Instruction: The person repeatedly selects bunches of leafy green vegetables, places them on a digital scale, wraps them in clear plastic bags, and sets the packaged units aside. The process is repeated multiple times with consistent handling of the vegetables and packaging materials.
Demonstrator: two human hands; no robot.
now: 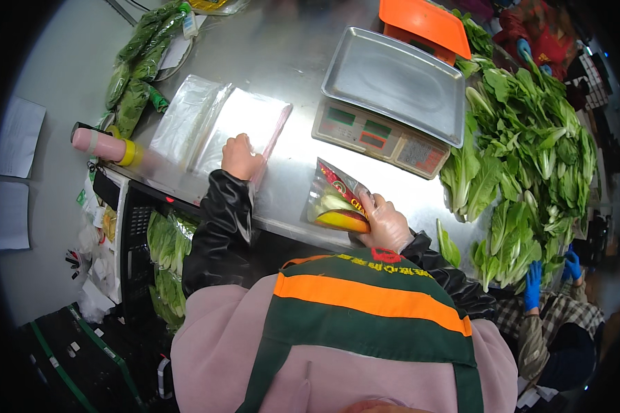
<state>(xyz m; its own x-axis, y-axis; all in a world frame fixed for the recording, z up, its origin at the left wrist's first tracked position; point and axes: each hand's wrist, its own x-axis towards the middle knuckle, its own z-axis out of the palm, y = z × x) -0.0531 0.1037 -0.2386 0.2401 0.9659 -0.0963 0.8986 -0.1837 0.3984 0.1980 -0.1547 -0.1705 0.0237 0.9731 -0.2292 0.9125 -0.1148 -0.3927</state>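
My right hand (386, 221), in a clear plastic glove, grips a small printed plastic bag (336, 193) near the table's front edge. The bag bears writing on a red band; a pale green shape and a yellow one with a dark rim show on it, and I cannot tell whether these are contents or print. My left hand (241, 156) is over the right part of a stack of clear plastic bags (250, 111), fingers curled. Whether it pinches a bag is unclear. Beyond my right hand stands a weighing scale with a metal pan (392, 82).
Loose leafy greens (527, 134) cover the table's right side. An orange scale (426, 26) stands behind. At left are bagged greens (134, 67) and a pink bottle (101, 144). A black crate (134, 248) sits below. Co-workers' blue-gloved hands (533, 284) are at the right.
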